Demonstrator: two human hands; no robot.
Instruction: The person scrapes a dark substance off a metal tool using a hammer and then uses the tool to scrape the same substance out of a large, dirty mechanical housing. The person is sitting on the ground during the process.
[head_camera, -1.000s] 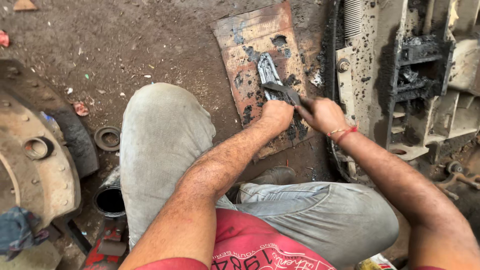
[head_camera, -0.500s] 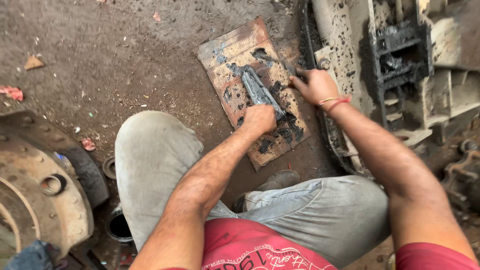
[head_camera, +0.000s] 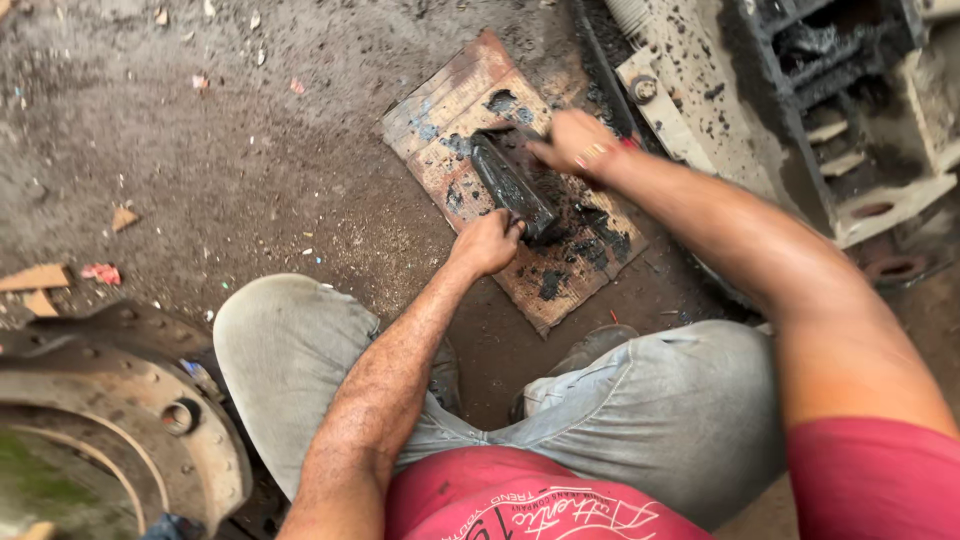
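Observation:
I squat over a stained wooden board (head_camera: 450, 120) lying on the dirt floor. A long, dark, grease-caked metal part (head_camera: 512, 182) lies on the board. My left hand (head_camera: 487, 242) is closed on the near end of that part. My right hand (head_camera: 575, 143) rests on its far end, fingers bent over it; whether it grips is unclear. Black grease is smeared across the board around the part.
A large greasy machine housing (head_camera: 800, 110) stands at the right. A rusty brake drum (head_camera: 110, 410) lies at the lower left. My knees in grey trousers (head_camera: 290, 350) fill the foreground. Small wood scraps (head_camera: 40, 280) lie scattered on the dirt at left.
My right hand has shifted from the machine's edge onto the far end of the greasy part. The left hand stays on the near end. The view has moved closer and left.

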